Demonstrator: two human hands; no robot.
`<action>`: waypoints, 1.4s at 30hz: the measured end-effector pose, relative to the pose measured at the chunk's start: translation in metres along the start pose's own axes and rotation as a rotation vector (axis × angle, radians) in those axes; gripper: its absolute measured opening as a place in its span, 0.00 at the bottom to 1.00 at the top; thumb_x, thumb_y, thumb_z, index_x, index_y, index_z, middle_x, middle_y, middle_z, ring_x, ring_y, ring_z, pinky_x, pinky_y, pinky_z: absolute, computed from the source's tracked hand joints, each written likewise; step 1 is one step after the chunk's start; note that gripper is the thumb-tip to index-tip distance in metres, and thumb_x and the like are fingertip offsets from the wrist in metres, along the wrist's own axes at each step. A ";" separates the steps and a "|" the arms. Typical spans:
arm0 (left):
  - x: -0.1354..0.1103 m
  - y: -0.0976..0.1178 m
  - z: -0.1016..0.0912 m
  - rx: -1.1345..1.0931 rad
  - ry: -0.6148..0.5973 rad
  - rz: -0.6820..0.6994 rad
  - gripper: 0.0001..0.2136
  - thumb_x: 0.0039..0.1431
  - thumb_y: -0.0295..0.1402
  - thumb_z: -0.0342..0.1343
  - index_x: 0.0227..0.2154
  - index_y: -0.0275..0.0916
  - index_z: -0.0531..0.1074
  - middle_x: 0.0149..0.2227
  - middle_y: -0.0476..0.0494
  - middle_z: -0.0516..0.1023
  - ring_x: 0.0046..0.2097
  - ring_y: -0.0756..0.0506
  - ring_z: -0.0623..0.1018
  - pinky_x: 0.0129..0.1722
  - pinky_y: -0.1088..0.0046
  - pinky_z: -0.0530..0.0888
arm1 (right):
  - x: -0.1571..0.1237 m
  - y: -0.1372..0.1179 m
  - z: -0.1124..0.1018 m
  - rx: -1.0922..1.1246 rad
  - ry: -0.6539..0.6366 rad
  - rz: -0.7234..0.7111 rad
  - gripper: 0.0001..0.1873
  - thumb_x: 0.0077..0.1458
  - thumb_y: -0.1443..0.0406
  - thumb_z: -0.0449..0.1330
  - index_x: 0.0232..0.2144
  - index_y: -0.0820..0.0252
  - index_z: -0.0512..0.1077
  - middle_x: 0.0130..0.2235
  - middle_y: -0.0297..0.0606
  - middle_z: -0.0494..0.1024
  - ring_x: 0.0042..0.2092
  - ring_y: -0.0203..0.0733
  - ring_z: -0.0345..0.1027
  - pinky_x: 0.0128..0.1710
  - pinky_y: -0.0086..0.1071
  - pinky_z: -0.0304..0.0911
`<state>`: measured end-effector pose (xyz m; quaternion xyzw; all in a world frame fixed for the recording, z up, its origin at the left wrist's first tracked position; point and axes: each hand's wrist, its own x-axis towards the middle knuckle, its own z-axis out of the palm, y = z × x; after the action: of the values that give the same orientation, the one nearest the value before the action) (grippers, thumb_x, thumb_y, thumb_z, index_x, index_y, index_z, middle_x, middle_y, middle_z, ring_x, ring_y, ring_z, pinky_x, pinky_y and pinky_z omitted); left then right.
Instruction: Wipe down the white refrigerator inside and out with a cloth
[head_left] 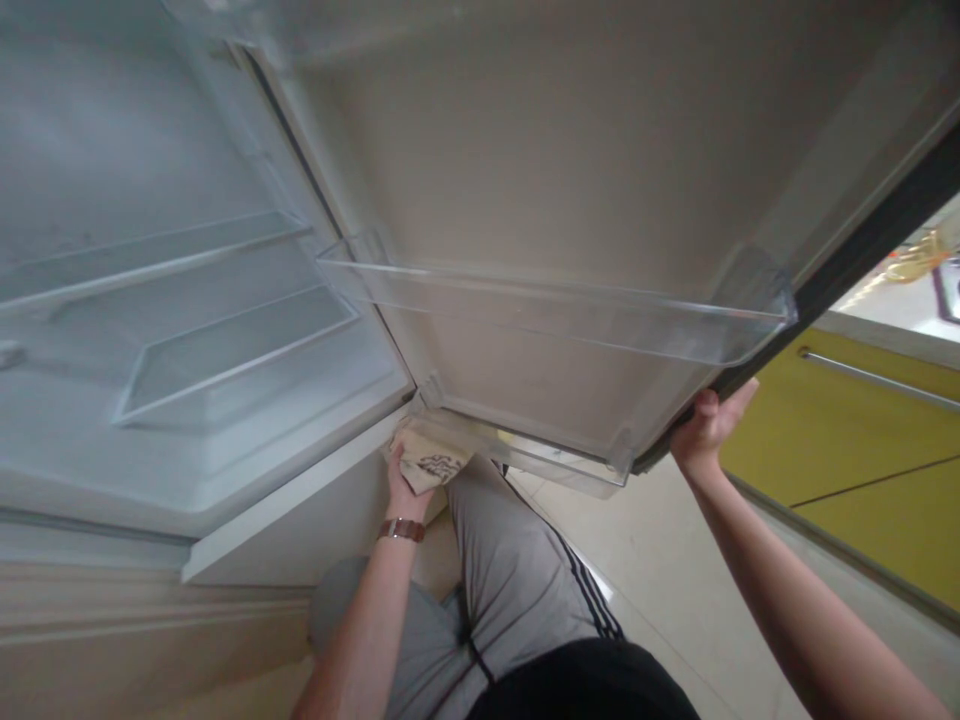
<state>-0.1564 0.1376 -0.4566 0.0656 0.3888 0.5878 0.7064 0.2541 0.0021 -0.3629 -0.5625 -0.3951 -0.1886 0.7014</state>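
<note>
My left hand point(405, 472) is closed on a beige cloth point(439, 455) with dark print, at the lower hinge corner of an open refrigerator door point(525, 190). Part of the cloth lies against the bottom door shelf point(559, 468), and some of my fingers are hidden behind it. My right hand point(709, 425) grips the door's dark outer edge near its lower corner, thumb on the inner side. A clear door shelf point(555, 310) spans the door above both hands.
To the left is the refrigerator interior point(112, 160) with glass shelves point(240, 350). A yellow cabinet point(862, 430) with a metal handle point(877, 378) stands at the right, under a counter with things on it. Pale floor tiles point(637, 570) show beside my bent legs.
</note>
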 end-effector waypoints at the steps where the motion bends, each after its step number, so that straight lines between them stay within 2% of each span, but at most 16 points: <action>1: 0.000 -0.006 -0.002 -0.026 -0.020 -0.015 0.20 0.66 0.39 0.54 0.57 0.37 0.75 0.53 0.33 0.82 0.58 0.36 0.79 0.61 0.49 0.73 | 0.000 0.001 0.000 0.013 0.000 -0.006 0.37 0.56 0.35 0.52 0.51 0.57 0.67 0.45 0.40 0.68 0.48 0.51 0.66 0.54 0.50 0.61; 5: -0.007 -0.032 -0.010 -0.037 -0.085 -0.103 0.22 0.65 0.42 0.55 0.57 0.36 0.75 0.53 0.31 0.82 0.57 0.33 0.80 0.59 0.43 0.74 | 0.002 0.003 0.001 0.026 0.006 -0.035 0.36 0.57 0.36 0.54 0.50 0.57 0.68 0.45 0.42 0.69 0.47 0.52 0.66 0.54 0.49 0.61; 11: -0.037 -0.089 -0.013 0.302 -0.435 -0.170 0.28 0.62 0.56 0.54 0.54 0.38 0.77 0.52 0.31 0.82 0.55 0.32 0.81 0.58 0.42 0.74 | 0.002 0.003 0.002 -0.002 0.008 -0.018 0.37 0.57 0.35 0.52 0.51 0.57 0.68 0.44 0.39 0.69 0.46 0.50 0.66 0.55 0.50 0.62; 13: -0.057 -0.112 -0.009 0.293 -0.459 -0.253 0.31 0.62 0.59 0.53 0.54 0.37 0.77 0.51 0.30 0.83 0.55 0.32 0.81 0.60 0.42 0.73 | 0.002 0.002 0.002 0.000 0.008 -0.021 0.36 0.57 0.36 0.52 0.51 0.57 0.68 0.44 0.39 0.70 0.47 0.50 0.66 0.55 0.50 0.62; 16: -0.093 -0.150 -0.001 0.177 -0.446 -0.508 0.34 0.61 0.59 0.53 0.57 0.34 0.75 0.52 0.31 0.82 0.57 0.31 0.80 0.63 0.43 0.71 | 0.002 -0.002 0.002 -0.006 0.016 -0.026 0.36 0.57 0.35 0.52 0.50 0.57 0.68 0.44 0.39 0.69 0.45 0.49 0.66 0.53 0.49 0.63; 19: -0.122 -0.181 0.007 0.092 -0.503 -0.706 0.36 0.60 0.59 0.54 0.57 0.32 0.74 0.54 0.29 0.81 0.59 0.30 0.78 0.66 0.44 0.67 | 0.001 -0.005 0.001 -0.006 0.023 -0.022 0.37 0.56 0.34 0.51 0.49 0.57 0.68 0.42 0.38 0.69 0.44 0.48 0.65 0.51 0.48 0.63; 21: -0.131 -0.193 0.012 0.076 -0.547 -0.749 0.36 0.59 0.60 0.54 0.55 0.30 0.76 0.54 0.28 0.81 0.60 0.29 0.77 0.67 0.46 0.66 | 0.000 -0.006 0.000 -0.017 0.019 -0.025 0.37 0.56 0.33 0.51 0.48 0.57 0.67 0.42 0.39 0.68 0.44 0.49 0.66 0.51 0.48 0.63; 23: -0.131 -0.194 0.017 0.074 -0.516 -0.716 0.34 0.59 0.57 0.55 0.52 0.29 0.77 0.54 0.27 0.81 0.59 0.29 0.78 0.67 0.48 0.66 | -0.002 -0.006 -0.002 -0.038 0.011 -0.020 0.37 0.56 0.33 0.51 0.48 0.56 0.67 0.44 0.39 0.68 0.46 0.51 0.66 0.52 0.49 0.63; 25: -0.122 -0.183 0.020 0.054 -0.407 -0.636 0.29 0.60 0.52 0.57 0.51 0.29 0.78 0.53 0.27 0.81 0.58 0.30 0.79 0.65 0.50 0.69 | -0.003 -0.005 -0.003 -0.044 0.002 -0.004 0.37 0.56 0.33 0.51 0.50 0.56 0.67 0.45 0.40 0.68 0.48 0.52 0.67 0.53 0.50 0.63; 27: -0.109 -0.164 0.022 0.008 -0.271 -0.548 0.25 0.60 0.47 0.58 0.50 0.30 0.78 0.51 0.28 0.82 0.57 0.31 0.80 0.63 0.50 0.71 | -0.005 -0.003 -0.004 -0.035 0.002 0.013 0.38 0.55 0.33 0.52 0.51 0.57 0.67 0.46 0.41 0.69 0.49 0.52 0.67 0.54 0.50 0.63; 30: -0.084 -0.123 0.021 -0.071 -0.089 -0.436 0.19 0.62 0.40 0.56 0.50 0.31 0.78 0.49 0.31 0.83 0.55 0.33 0.81 0.60 0.51 0.73 | -0.008 -0.001 -0.006 -0.040 0.004 0.035 0.40 0.55 0.33 0.53 0.53 0.58 0.67 0.47 0.42 0.69 0.49 0.52 0.66 0.53 0.49 0.62; 33: -0.055 -0.078 0.013 -0.114 0.001 -0.250 0.20 0.63 0.36 0.52 0.53 0.35 0.77 0.47 0.34 0.83 0.54 0.34 0.81 0.60 0.48 0.73 | -0.010 -0.004 -0.007 -0.056 -0.004 0.054 0.43 0.54 0.32 0.53 0.55 0.59 0.66 0.47 0.42 0.69 0.48 0.52 0.66 0.52 0.49 0.63; 36: -0.029 -0.033 -0.001 -0.058 0.096 -0.087 0.22 0.64 0.37 0.47 0.56 0.39 0.76 0.49 0.35 0.82 0.53 0.35 0.81 0.59 0.48 0.73 | -0.011 -0.011 -0.007 -0.062 0.008 0.046 0.43 0.55 0.32 0.52 0.54 0.60 0.67 0.47 0.43 0.70 0.47 0.52 0.66 0.51 0.48 0.63; 39: -0.009 0.012 -0.012 0.105 0.073 0.126 0.24 0.63 0.43 0.45 0.57 0.41 0.74 0.51 0.34 0.81 0.54 0.35 0.80 0.57 0.48 0.74 | -0.011 -0.015 -0.007 -0.052 0.022 0.038 0.42 0.55 0.33 0.53 0.53 0.61 0.68 0.45 0.43 0.70 0.46 0.51 0.66 0.49 0.47 0.63; 42: -0.003 0.052 -0.007 0.192 -0.034 0.465 0.27 0.61 0.50 0.45 0.56 0.42 0.73 0.52 0.37 0.80 0.54 0.36 0.80 0.55 0.52 0.76 | -0.010 -0.015 -0.006 -0.039 0.019 0.043 0.41 0.55 0.33 0.53 0.52 0.61 0.68 0.44 0.41 0.69 0.44 0.49 0.65 0.48 0.46 0.63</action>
<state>-0.2014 0.1475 -0.4316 0.2302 0.4053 0.6935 0.5494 0.2399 -0.0100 -0.3613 -0.5825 -0.3725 -0.1863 0.6981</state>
